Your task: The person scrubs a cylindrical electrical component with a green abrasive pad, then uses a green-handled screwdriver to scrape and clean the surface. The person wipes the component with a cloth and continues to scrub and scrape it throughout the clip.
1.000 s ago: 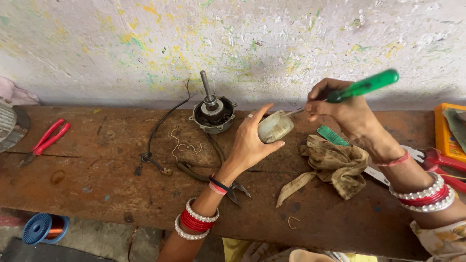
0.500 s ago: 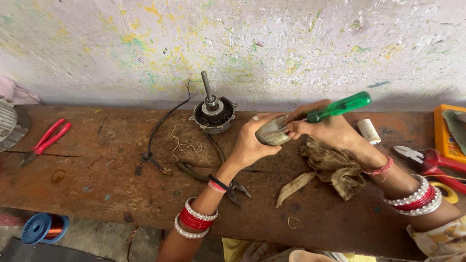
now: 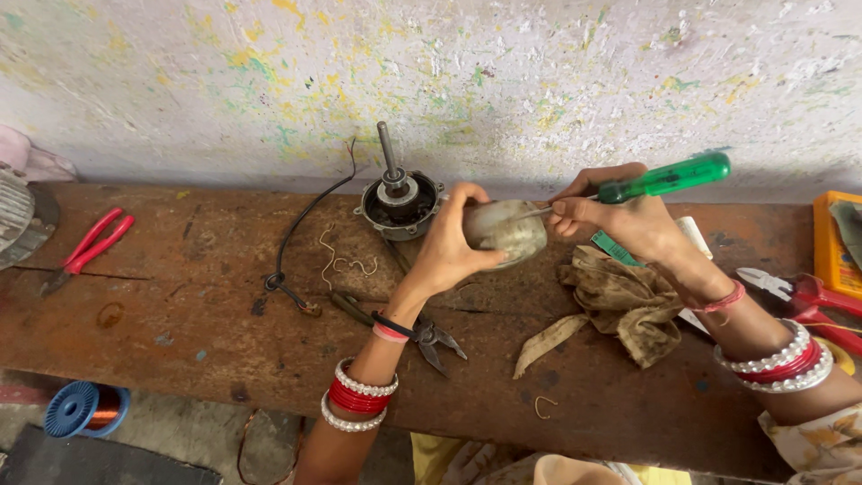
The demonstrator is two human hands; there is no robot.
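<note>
My left hand (image 3: pixel 449 247) grips a rounded grey metal motor cover (image 3: pixel 508 232), held above the wooden bench (image 3: pixel 180 332). My right hand (image 3: pixel 620 220) holds a green-handled screwdriver (image 3: pixel 669 178) with its tip pressed against the cover's side. Just behind the left hand stands a small motor (image 3: pixel 398 199) with an upright shaft and a black cable trailing left. Red and white bangles ring both wrists.
A dirty rag (image 3: pixel 620 301) lies under my right arm. Pliers (image 3: pixel 431 337) rest by my left wrist. Red-handled pliers (image 3: pixel 85 250) lie at the far left, red-handled cutters (image 3: pixel 808 292) and an orange box (image 3: pixel 835 242) at the right. A blue spool of copper wire (image 3: pixel 85 409) sits below the bench.
The right hand has moved left with the screwdriver, bringing its tip to the cover. The left hand has turned the cover and held it closer to the motor.
</note>
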